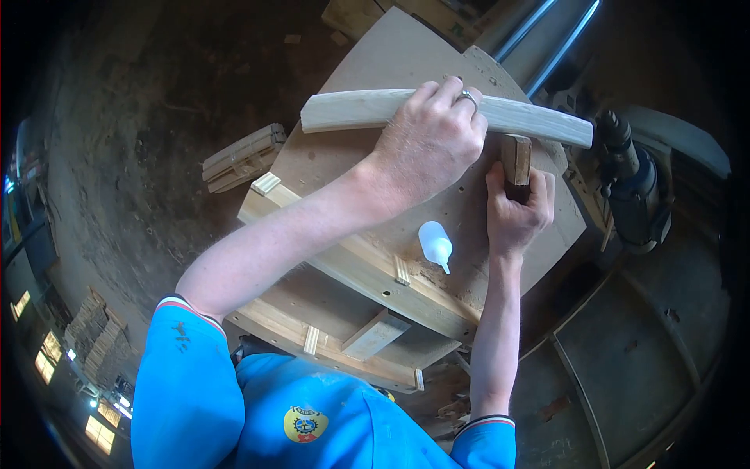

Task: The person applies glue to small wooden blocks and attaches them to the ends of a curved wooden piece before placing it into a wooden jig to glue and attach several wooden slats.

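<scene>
A long, slightly curved pale wooden piece [539, 120] lies across the upper part of the brown board [391, 51]. My left hand [433, 134] is closed over its middle, with a ring on one finger. Below its right part, my right hand [521, 205] grips a short wooden block [516, 159], whose upper end is at the long piece's lower edge. Whether the two touch is hard to tell. A white bottle with a narrow nozzle [435, 244] lies on the board between my forearms.
A wooden frame with slats [359, 273] is at the board's near edge. Bundled wood strips [244, 159] are left of the board. A dark power tool [634, 184] is at the right, and metal bars [558, 51] run at the top right.
</scene>
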Available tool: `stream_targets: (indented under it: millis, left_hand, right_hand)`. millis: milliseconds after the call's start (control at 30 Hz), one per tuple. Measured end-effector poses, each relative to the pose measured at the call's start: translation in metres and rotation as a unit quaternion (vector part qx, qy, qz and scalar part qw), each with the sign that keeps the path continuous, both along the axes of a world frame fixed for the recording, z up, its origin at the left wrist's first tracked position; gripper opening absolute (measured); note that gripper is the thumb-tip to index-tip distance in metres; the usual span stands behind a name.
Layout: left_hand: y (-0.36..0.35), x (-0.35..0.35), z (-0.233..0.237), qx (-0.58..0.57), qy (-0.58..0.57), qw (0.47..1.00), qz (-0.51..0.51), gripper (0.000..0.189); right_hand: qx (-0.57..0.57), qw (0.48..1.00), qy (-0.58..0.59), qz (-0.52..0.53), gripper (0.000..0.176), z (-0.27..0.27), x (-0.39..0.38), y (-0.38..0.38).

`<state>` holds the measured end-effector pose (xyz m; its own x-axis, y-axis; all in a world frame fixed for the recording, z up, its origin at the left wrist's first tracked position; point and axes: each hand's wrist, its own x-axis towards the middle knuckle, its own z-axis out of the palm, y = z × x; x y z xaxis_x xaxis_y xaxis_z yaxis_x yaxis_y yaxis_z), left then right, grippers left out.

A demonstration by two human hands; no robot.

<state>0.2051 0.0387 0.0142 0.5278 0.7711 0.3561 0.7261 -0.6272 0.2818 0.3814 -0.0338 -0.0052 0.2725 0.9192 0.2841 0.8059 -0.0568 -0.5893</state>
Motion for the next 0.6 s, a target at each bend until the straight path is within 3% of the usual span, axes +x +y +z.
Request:
stream_targets:
  millis: [267, 400, 467, 600]
  left_hand:
    - [-0.002, -0.001, 0.0, -0.017, -0.018, 1.0, 0.012, 0.015]
    - [-0.012, -0.017, 0.021, 0.002, -0.104, 0.994, 0.024, 0.023]
    - [-0.021, -0.042, 0.031, -0.017, -0.147, 0.988, 0.049, 0.018]
    - [-0.027, -0.116, 0.036, -0.045, -0.138, 0.971, 0.193, 0.015]
  right_hand:
    - [0.001, 1.0, -0.023, -0.002, 0.027, 0.003, -0.002, 0.002]
    - [0.005, 0.999, -0.036, 0.009, 0.028, 0.0, -0.001, 0.003]
    - [-0.007, 0.999, -0.044, 0.009, 0.031, 0.006, -0.002, 0.003]
    - [0.034, 0.999, -0.021, 0.001, 0.037, 0.032, -0.012, 0.001]
